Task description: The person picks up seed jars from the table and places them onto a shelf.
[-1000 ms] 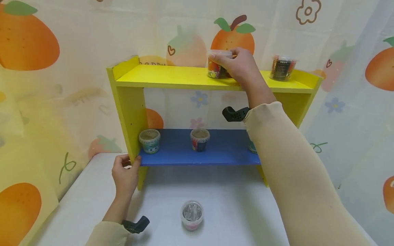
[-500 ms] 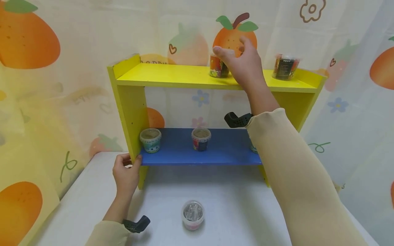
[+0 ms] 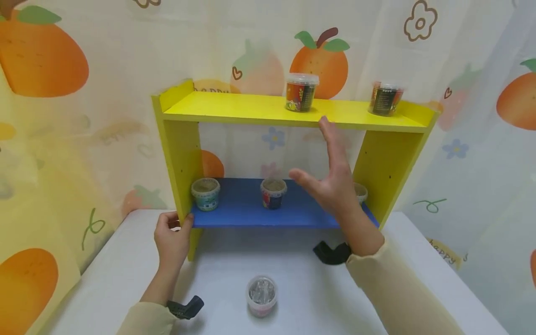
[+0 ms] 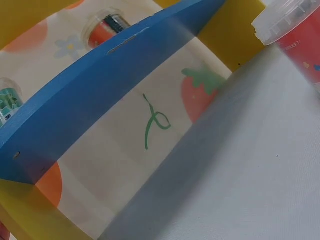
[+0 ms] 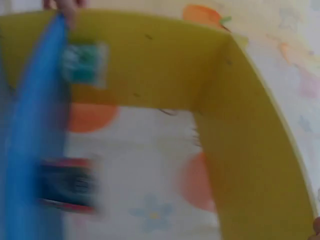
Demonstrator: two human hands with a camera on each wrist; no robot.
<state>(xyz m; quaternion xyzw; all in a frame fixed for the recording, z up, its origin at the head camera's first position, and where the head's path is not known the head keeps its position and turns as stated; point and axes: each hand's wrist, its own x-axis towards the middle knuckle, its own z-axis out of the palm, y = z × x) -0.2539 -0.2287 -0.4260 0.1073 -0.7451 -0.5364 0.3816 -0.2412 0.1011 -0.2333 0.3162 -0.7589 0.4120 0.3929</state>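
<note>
My left hand [image 3: 172, 242] grips the lower left side of the yellow-and-blue shelf [image 3: 272, 218], thumb at the blue board's front corner. My right hand [image 3: 335, 184] holds nothing; its thumb and fingers are spread in front of the shelf's right half. Above it, a lidded red-and-black plastic tub [image 3: 300, 93] stands upright on the yellow top board. A similar tub [image 3: 385, 100] sits farther right. Along the blue board are a teal tub [image 3: 206, 195], a red-and-dark tub [image 3: 273, 195] and a third tub [image 3: 361, 191], partly hidden by my right hand.
On the white table [image 3: 222, 279], in front of the shelf, stands a clear-lidded tub [image 3: 261, 298]; its pink-red label [image 4: 305, 55] shows in the left wrist view. A fruit-printed curtain [image 3: 100, 153] hangs behind. The right wrist view is blurred.
My right hand has let go of the red-and-black tub on the top board and moved down in front of the shelf. The left hand keeps its grip on the shelf.
</note>
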